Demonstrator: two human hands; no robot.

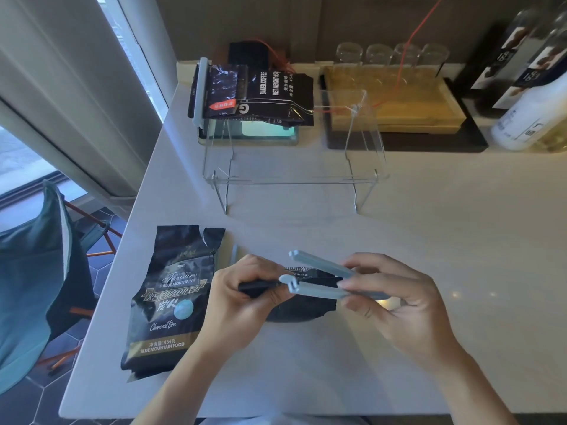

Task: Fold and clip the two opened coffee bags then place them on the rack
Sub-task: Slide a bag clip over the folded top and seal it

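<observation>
The left hand (245, 297) pinched the folded top edge of a black coffee bag (302, 305), fingers curled round the dark fold. The right hand (395, 297) gripped the hinge end of a pale blue sealing clip (322, 279), whose two arms stood apart in a narrow V, opening toward the left. The fold ran left to right, in line with the clip's long axis, and lay between the clip's arms; the lower arm sat along it, the upper arm was raised above. Closing the clip looked to depend on keeping the fold flat inside that V, with the right hand best placed to press the arms together.

To the near left, a second coffee bag (171, 302) lay flat on the white countertop (429, 228), its torn top open and pointing far. Farther off stood a clear acrylic rack (291, 179). On its far left part rested another dark coffee bag (254, 95), already clipped along its left edge.
</observation>
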